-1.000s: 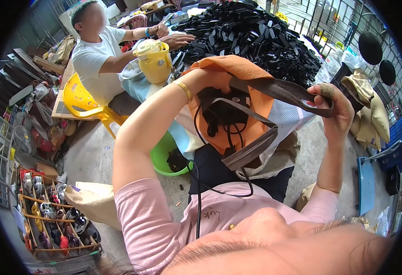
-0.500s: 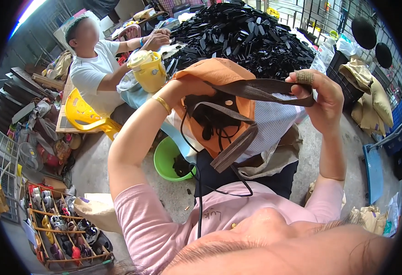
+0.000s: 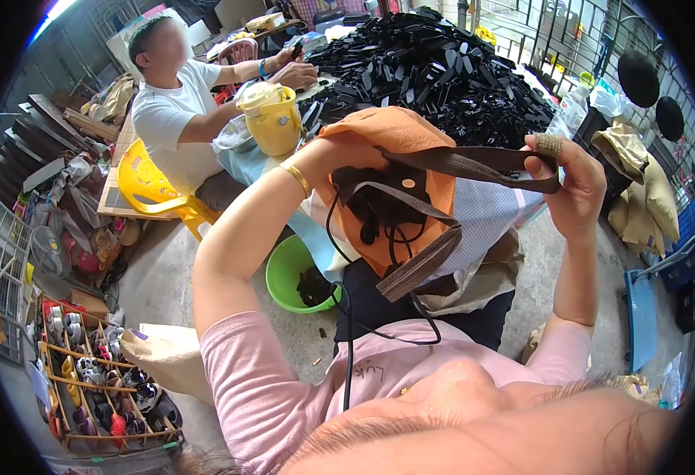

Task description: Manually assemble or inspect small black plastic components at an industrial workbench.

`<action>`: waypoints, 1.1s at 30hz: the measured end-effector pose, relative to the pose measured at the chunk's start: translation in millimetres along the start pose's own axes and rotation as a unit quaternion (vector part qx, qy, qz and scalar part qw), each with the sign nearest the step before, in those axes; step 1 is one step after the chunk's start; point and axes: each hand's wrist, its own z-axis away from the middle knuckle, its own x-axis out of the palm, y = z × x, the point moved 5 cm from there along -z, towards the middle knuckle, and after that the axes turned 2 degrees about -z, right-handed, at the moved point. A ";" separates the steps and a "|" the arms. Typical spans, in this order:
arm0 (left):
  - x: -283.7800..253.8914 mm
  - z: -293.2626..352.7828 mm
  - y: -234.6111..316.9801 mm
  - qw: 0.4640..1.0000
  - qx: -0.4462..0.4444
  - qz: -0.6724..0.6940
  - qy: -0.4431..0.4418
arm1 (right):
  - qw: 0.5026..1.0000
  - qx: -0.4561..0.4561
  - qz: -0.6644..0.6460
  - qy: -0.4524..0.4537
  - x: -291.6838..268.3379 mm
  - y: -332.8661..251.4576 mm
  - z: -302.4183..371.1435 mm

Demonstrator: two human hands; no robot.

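Change: both hands have lifted a little and drawn closer together since a second ago, and the brown strap now runs nearly level between them, pulled taut where it sagged before.
Meaning: judged from the tight strap, the orange bag is being held open and steady so its inside can be looked into.
Left hand: raised in front of the face, wearing a gold bangle, clenched on the top edge of the orange bag; its fingers are tucked behind the cloth and mostly hidden.
Right hand: closed around the far end of the brown strap, thumb on top, one fingertip wrapped in tape.
Bag and grip: the bag hangs between the two hands, touching the left, joined to the right by the strap; a second strap dangles below it.
Inside the bag: dark bits and a black cord that trails down to the pink shirt.
Below: green bowl on the floor.
Beyond: bench with a yellow jug and a heap of black pieces.
Far: another person in a white shirt sits on a yellow chair, hands at the heap.
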 end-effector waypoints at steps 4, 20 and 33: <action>2.0 -2.1 2.4 0.999 -0.025 -0.022 -0.004 | 1.000 -0.012 0.004 0.004 -1.5 -0.2 0.0; 4.6 -7.3 5.4 0.997 0.073 -0.016 -0.008 | 0.999 -0.028 0.038 0.002 -3.7 -6.0 -2.1; 6.2 -20.5 -7.2 0.998 0.054 -0.019 0.042 | 0.999 -0.028 0.034 -0.004 -2.0 -7.0 -4.7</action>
